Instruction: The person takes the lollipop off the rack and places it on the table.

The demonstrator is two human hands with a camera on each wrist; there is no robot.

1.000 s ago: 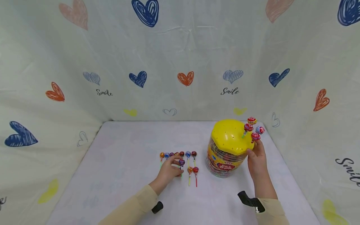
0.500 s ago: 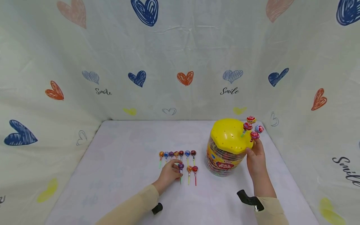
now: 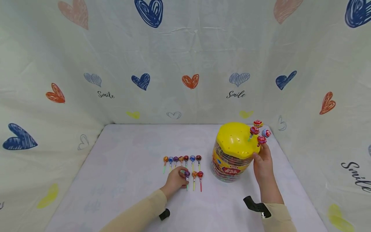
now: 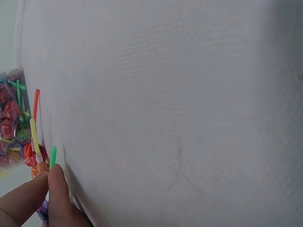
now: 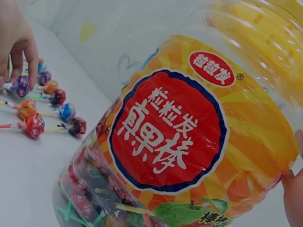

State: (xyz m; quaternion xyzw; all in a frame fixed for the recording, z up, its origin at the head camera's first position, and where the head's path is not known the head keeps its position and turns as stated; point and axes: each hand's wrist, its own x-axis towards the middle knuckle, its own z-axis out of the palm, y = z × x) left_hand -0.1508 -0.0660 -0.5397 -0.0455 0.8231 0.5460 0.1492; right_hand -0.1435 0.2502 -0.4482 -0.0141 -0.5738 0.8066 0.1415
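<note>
My left hand [image 3: 175,180] pinches a purple-wrapped lollipop [image 3: 187,174] by its green stick [image 4: 53,156], between thumb and forefinger. The lollipop is at the left end of a front row, beside an orange lollipop [image 3: 194,174] and a red lollipop [image 3: 200,174]. My right hand [image 3: 263,166] grips the upper right edge of a big clear candy jar [image 3: 230,169], which leans to one side. Its yellow lid [image 3: 236,138] is on, with several lollipops [image 3: 254,130] standing up from the right side. In the right wrist view the jar's label [image 5: 168,132] fills the middle.
Behind the front row lies a longer row of lollipops, with an orange one [image 3: 166,159] at its left end and a dark red one [image 3: 198,158] at its right. The white table [image 3: 127,145] meets a heart-printed curtain [image 3: 165,61] at the back and sides.
My left hand has drawn a little nearer with the purple lollipop, down into line with the front row, uncovering the back row. My right hand keeps its hold on the jar.
</note>
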